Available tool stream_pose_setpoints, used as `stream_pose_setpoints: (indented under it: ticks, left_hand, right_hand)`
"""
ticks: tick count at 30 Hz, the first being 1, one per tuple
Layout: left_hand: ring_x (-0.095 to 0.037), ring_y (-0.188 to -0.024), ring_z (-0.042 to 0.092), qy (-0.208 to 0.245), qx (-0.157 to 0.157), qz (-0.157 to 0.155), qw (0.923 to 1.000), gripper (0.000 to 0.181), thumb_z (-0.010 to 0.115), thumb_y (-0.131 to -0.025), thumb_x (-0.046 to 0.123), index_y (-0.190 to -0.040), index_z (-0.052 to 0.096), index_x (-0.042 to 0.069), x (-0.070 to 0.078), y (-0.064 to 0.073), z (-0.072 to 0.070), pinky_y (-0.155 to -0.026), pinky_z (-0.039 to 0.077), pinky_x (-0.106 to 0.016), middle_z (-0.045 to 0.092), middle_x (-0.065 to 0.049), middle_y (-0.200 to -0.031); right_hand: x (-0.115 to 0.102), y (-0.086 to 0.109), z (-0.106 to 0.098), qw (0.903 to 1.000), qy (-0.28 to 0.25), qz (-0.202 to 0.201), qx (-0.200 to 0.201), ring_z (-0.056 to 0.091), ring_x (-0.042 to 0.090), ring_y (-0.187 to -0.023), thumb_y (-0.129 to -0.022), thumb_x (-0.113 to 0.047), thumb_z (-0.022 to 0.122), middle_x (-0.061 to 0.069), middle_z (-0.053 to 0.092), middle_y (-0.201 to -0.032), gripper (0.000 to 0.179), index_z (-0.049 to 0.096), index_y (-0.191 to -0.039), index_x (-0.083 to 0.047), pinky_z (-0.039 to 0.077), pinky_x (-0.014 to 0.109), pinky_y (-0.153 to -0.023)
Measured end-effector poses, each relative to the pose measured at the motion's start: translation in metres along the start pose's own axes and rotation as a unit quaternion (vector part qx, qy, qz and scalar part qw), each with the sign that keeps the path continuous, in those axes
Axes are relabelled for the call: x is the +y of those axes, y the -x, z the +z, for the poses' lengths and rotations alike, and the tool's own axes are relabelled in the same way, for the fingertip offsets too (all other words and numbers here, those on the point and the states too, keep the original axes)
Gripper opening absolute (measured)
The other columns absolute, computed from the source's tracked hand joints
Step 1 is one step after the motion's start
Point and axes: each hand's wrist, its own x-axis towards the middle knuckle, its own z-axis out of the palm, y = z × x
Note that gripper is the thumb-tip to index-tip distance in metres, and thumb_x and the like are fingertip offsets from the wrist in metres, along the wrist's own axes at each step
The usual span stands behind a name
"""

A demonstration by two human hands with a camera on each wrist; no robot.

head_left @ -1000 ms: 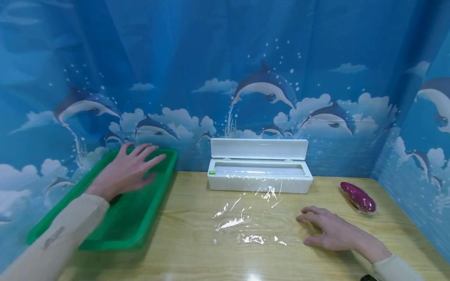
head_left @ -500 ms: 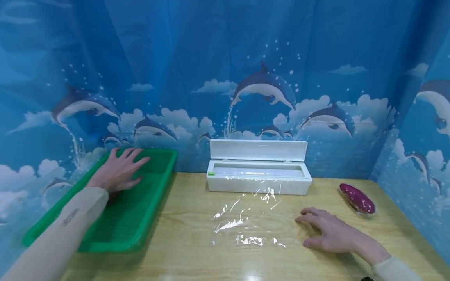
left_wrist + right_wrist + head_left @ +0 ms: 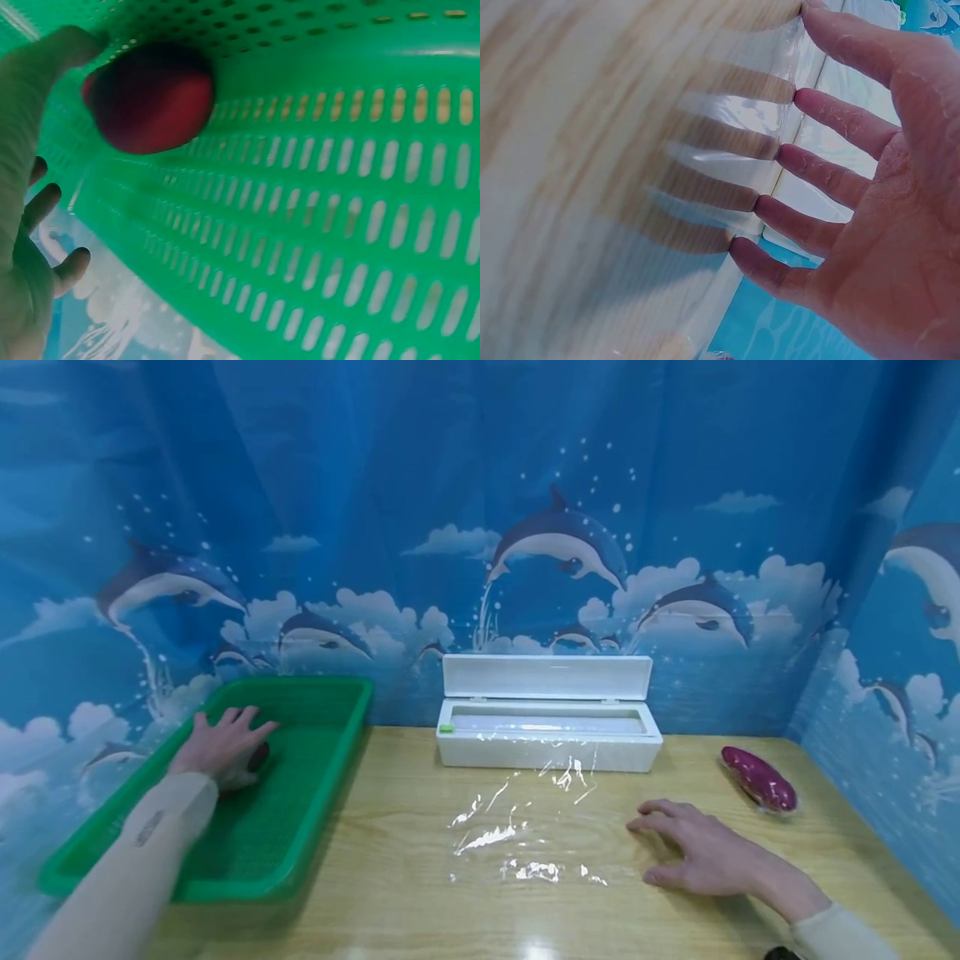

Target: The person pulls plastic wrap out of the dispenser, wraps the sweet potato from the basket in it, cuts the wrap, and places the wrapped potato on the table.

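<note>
My left hand (image 3: 217, 750) reaches down into a green basket (image 3: 300, 827), its fingers spread. Beside it in the basket lies a dark red, rounded fruit-like thing (image 3: 150, 97), mostly hidden by the hand in the head view. In the left wrist view the thumb points toward this thing and the fingers stand apart from it. My right hand (image 3: 705, 852) rests its fingertips on a sheet of clear cling film (image 3: 495, 837) on the table. The film runs from a white cling film dispenser (image 3: 547, 752), whose lid is raised.
A purple, elongated thing wrapped in film (image 3: 759, 779) lies at the right of the wooden table (image 3: 420, 918). A blue dolphin-print curtain (image 3: 420, 460) closes off the back and right side. A green slider (image 3: 447, 728) sits at the dispenser's left end.
My left hand has moved left and lower into the basket, and part of the dark red thing now shows beside it. The right hand has stayed in place on the film.
</note>
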Motion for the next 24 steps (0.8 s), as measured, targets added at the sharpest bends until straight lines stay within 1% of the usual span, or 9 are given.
stream_pose_setpoints:
  ticks: [4, 9, 13, 15, 17, 19, 24]
  left_hand:
    - [-0.055, -0.118, 0.052, -0.004, -0.006, -0.007, 0.9999, 0.086, 0.093, -0.066, 0.032, -0.139, 0.056, 0.006, -0.0013, 0.0055, 0.0071, -0.091, 0.040, -0.082, 0.051, -0.035, -0.133]
    - [-0.054, -0.114, 0.055, -0.020, -0.015, -0.022, 0.9994, 0.088, 0.092, -0.066, 0.031, -0.140, 0.054, 0.005, 0.0009, 0.0042, 0.0100, -0.091, 0.042, -0.079, 0.054, -0.035, -0.128]
    - [-0.050, -0.102, 0.061, -0.015, -0.046, -0.040, 0.9980, 0.088, 0.090, -0.067, 0.027, -0.142, 0.051, 0.001, 0.0030, 0.0025, 0.0084, -0.087, 0.048, -0.073, 0.062, -0.033, -0.116]
    - [-0.046, -0.093, 0.063, -0.005, -0.063, -0.044, 0.9970, 0.087, 0.090, -0.068, 0.023, -0.141, 0.050, 0.000, 0.0038, 0.0025, 0.0069, -0.081, 0.052, -0.067, 0.064, -0.031, -0.110]
    - [-0.044, -0.088, 0.064, 0.005, -0.075, -0.043, 0.9962, 0.084, 0.090, -0.068, 0.020, -0.140, 0.051, -0.001, 0.0040, 0.0028, 0.0062, -0.075, 0.054, -0.063, 0.065, -0.030, -0.108]
    - [-0.045, -0.089, 0.064, 0.015, -0.081, -0.041, 0.9958, 0.083, 0.089, -0.068, 0.017, -0.139, 0.051, -0.002, 0.0046, 0.0028, 0.0057, -0.072, 0.055, -0.062, 0.064, -0.031, -0.110]
    - [-0.056, -0.104, 0.058, 0.042, -0.078, -0.044, 0.9951, 0.079, 0.089, -0.067, 0.012, -0.136, 0.055, -0.002, 0.0054, 0.0022, 0.0048, -0.077, 0.052, -0.073, 0.059, -0.036, -0.121]
  right_hand:
    - [0.0005, -0.0003, 0.0002, 1.0000, -0.003, 0.002, -0.006, 0.053, 0.049, -0.129, -0.081, -0.054, 0.078, 0.019, 0.056, -0.144, 0.064, 0.065, -0.134, -0.021, 0.043, 0.074, -0.100]
    - [0.0013, -0.0002, 0.0005, 1.0000, -0.005, 0.003, -0.005, 0.054, 0.049, -0.129, -0.081, -0.054, 0.078, 0.019, 0.056, -0.144, 0.063, 0.065, -0.134, -0.021, 0.044, 0.073, -0.100]
    - [0.0021, 0.0000, 0.0009, 1.0000, -0.001, 0.000, 0.000, 0.054, 0.049, -0.128, -0.081, -0.053, 0.078, 0.019, 0.057, -0.143, 0.063, 0.065, -0.134, -0.021, 0.044, 0.073, -0.100]
    - [0.0023, 0.0000, 0.0010, 1.0000, 0.001, -0.001, 0.003, 0.054, 0.049, -0.128, -0.081, -0.054, 0.078, 0.019, 0.057, -0.143, 0.063, 0.065, -0.134, -0.021, 0.044, 0.073, -0.100]
    - [0.0021, 0.0000, 0.0013, 1.0000, 0.002, 0.000, 0.004, 0.054, 0.048, -0.128, -0.081, -0.054, 0.078, 0.018, 0.057, -0.143, 0.064, 0.065, -0.134, -0.021, 0.044, 0.073, -0.099]
    - [0.0019, 0.0000, 0.0014, 1.0000, 0.002, 0.001, 0.005, 0.054, 0.048, -0.128, -0.081, -0.054, 0.078, 0.018, 0.057, -0.143, 0.064, 0.065, -0.134, -0.021, 0.044, 0.073, -0.099]
    - [0.0019, -0.0002, 0.0018, 1.0000, 0.001, -0.004, 0.009, 0.055, 0.048, -0.128, -0.081, -0.053, 0.078, 0.018, 0.057, -0.143, 0.063, 0.065, -0.134, -0.021, 0.045, 0.072, -0.099]
